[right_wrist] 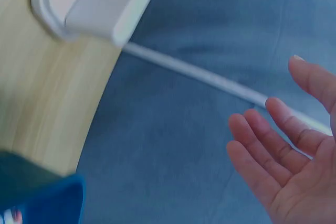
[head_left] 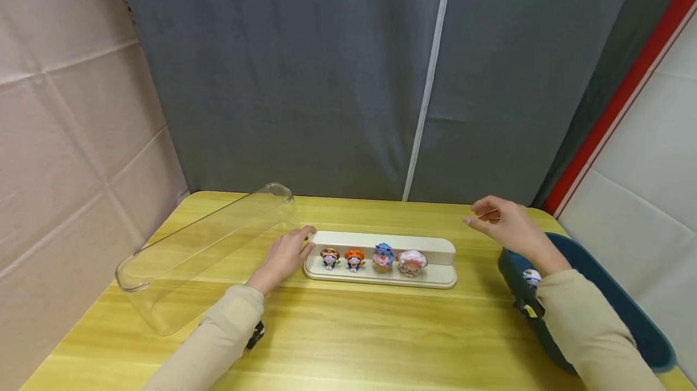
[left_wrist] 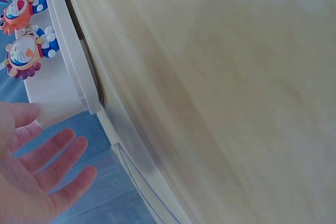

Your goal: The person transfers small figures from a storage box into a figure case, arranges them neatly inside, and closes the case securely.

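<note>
1. Fingers (left_wrist: 62, 165) of the left hand (head_left: 284, 258): spread and relaxed, not curled round anything. Thumb and forefinger sit right at the left end of the white stand (head_left: 340, 238); touching or just beside, can't tell for sure.
2. Right hand (head_left: 506, 227): fingers loosely bent, thumb apart, nothing held. It's above the table, right of the stand, by the far left part of the bin.
3. White stand lies mid-table, long side running left to right, raised step along its far side.
4. Four figurines on it, in a row on the low near ledge. Left to right: brown-hatted one (head_left: 330, 259), orange-hatted one (head_left: 354, 260), blue-topped one (head_left: 383, 258), white-topped one (head_left: 411, 262). First two have white faces and blue bodies. Right end of the ledge is bare.
5. Clear cover (head_left: 204, 252) lies on the table left of the stand, slanted from near left to far right.
6. Dark teal bin (head_left: 596, 287) at the right side of the table, partly hidden by the right sleeve (head_left: 585, 318). A small white-headed figurine (head_left: 532, 277) shows inside its left part; details too small to read.
7. Table (head_left: 337, 336) is yellowish wood grain. Grey curtain (head_left: 305, 88) behind its far edge, with one pale slanting strip (head_left: 430, 82).
</note>
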Tool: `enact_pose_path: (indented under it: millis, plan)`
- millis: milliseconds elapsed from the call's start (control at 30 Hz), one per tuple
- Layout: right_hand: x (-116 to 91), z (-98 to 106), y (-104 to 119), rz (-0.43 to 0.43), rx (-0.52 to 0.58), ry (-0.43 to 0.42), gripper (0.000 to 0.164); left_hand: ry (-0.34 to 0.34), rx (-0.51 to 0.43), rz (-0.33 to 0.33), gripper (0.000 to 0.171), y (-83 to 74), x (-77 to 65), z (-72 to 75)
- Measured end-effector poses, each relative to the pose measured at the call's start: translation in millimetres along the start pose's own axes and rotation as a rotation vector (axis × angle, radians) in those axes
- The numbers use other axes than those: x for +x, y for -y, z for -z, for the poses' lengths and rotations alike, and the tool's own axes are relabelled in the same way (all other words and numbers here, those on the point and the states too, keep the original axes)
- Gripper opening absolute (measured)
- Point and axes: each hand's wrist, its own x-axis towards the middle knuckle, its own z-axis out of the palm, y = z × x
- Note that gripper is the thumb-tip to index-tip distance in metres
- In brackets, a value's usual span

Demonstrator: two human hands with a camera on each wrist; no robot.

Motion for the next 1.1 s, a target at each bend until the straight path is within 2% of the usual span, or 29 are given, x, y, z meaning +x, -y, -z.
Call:
enact_pose_path:
  millis: [300,567,800,1100]
  plan:
    - [-8.9,27.1,-44.8,0.045,-0.015,-0.039,0.030,-0.002,0.004,0.001,0.026,0.2,-0.1,-0.2]
    - [-20.8,36.1,-81.1,-0.037,0.027,-0.007,0.035,-0.009,0.005,-0.003,0.026,-0.3,-0.7,0.7]
    - [-27.5,35.1,-107.3,-0.129,0.032,0.101,0.050,-0.005,0.009,-0.003,0.027,-1.1,-0.5,1.6]
    - [-35.5,27.1,-132.9,-0.208,0.030,0.253,0.059,0.003,0.013,0.005,0.026,-0.9,-0.8,0.7]
